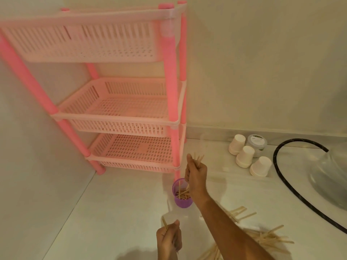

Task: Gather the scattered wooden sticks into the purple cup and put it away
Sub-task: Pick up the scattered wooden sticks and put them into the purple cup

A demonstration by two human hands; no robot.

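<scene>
A purple cup stands on the white floor by the rack's front leg, with several wooden sticks inside it. Just above and right of the cup, my right hand grips a small bunch of sticks whose tips poke up past the fingers. Lower in the view, my left hand holds a few sticks upright. More wooden sticks lie scattered on the floor at the lower right, partly hidden by my right forearm.
A pink three-tier plastic rack stands in the corner, its baskets empty. Three white paper cups sit upside down near a small lidded jar. A black hose curves along the right, beside a clear plastic sheet.
</scene>
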